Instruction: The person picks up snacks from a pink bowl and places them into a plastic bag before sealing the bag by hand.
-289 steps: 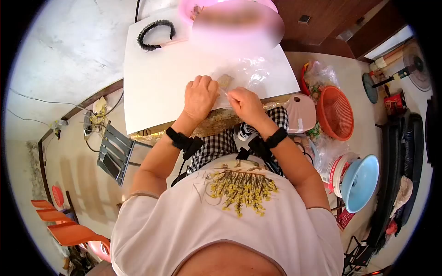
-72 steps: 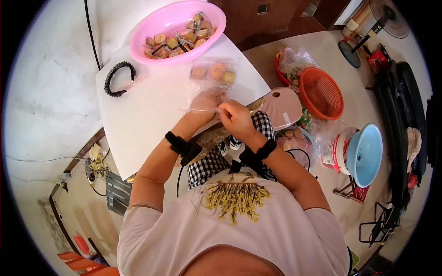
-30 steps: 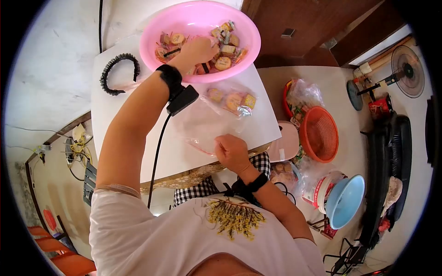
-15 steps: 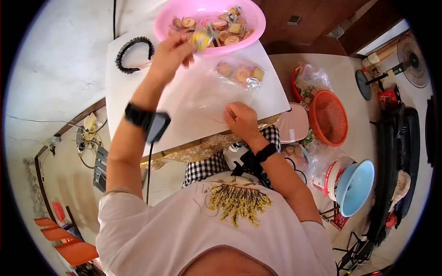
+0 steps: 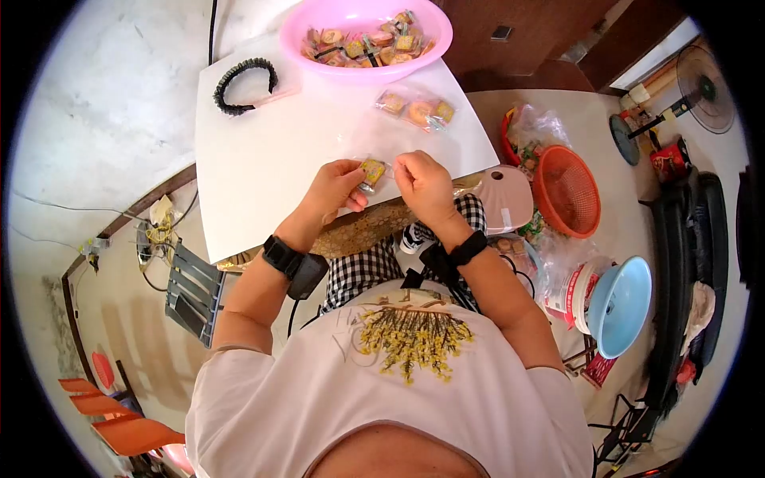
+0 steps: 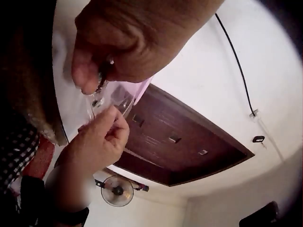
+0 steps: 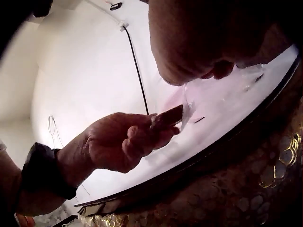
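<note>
My left hand (image 5: 331,191) pinches a small wrapped biscuit (image 5: 372,173) with a yellow face, between thumb and fingers. My right hand (image 5: 426,185), beside it, has its fingers curled on the edge of a clear plastic bag (image 7: 188,106). In the right wrist view the biscuit end in the left fingers meets the bag's edge. Farther up the table, three wrapped biscuits (image 5: 420,112) lie in a row under clear plastic. A pink basin (image 5: 366,73) at the far edge holds several more wrapped biscuits.
On the white tabletop (image 5: 263,175) lies a black ruffled headband (image 5: 225,86). To the right on the floor stand a red-orange basket (image 5: 567,191), a light blue basin (image 5: 623,307) and a pink stool (image 5: 508,199). A grey folding chair (image 5: 194,291) is at the left.
My left hand reached into the pink basin, took out a wrapped biscuit and brought it back beside my right hand. The right hand stayed near the table's front edge, gripping the bag.
</note>
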A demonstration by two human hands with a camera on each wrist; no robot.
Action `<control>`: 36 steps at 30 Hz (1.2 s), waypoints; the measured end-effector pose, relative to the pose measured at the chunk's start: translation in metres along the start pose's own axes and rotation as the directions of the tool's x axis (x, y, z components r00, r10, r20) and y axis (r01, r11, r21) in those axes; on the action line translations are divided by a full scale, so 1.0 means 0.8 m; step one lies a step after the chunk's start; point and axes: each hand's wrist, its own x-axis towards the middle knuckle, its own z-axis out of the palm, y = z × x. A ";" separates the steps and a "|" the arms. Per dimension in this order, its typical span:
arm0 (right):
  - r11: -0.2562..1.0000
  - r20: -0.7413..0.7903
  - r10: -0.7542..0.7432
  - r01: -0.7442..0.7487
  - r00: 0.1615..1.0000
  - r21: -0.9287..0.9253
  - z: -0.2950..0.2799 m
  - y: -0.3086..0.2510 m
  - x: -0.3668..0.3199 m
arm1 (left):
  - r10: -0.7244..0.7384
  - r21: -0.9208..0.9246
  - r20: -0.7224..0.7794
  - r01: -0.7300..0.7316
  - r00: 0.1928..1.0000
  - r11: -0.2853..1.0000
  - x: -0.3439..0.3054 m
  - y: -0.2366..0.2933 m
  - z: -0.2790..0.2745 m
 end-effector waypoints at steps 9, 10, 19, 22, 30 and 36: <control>0.992 0.094 -0.101 0.108 0.990 -0.071 -0.012 -0.011 0.003 | 0.058 -0.041 -0.022 -0.059 0.998 0.997 0.048 0.023 0.042; 0.992 0.099 -0.090 0.098 0.991 -0.082 -0.013 -0.011 0.004 | 0.092 -0.016 -0.046 -0.093 0.995 0.996 0.054 0.027 0.045; 0.999 -0.024 0.016 -0.015 1.000 0.044 -0.018 0.001 0.007 | 0.532 0.631 0.034 -0.431 0.846 0.645 0.046 0.003 0.043; 0.998 -0.002 -0.005 0.005 1.000 0.055 -0.016 0.000 0.003 | 0.461 0.832 0.056 -0.296 0.886 0.468 0.030 0.005 0.040; 0.997 0.055 -0.040 0.037 0.998 0.063 -0.012 -0.014 -0.001 | 0.335 0.093 -0.161 -0.323 0.928 0.942 0.075 -0.010 0.060; 0.997 0.064 -0.044 0.041 0.997 0.059 -0.010 -0.015 -0.002 | 0.115 0.001 -0.065 -0.115 0.991 0.993 0.115 0.015 0.071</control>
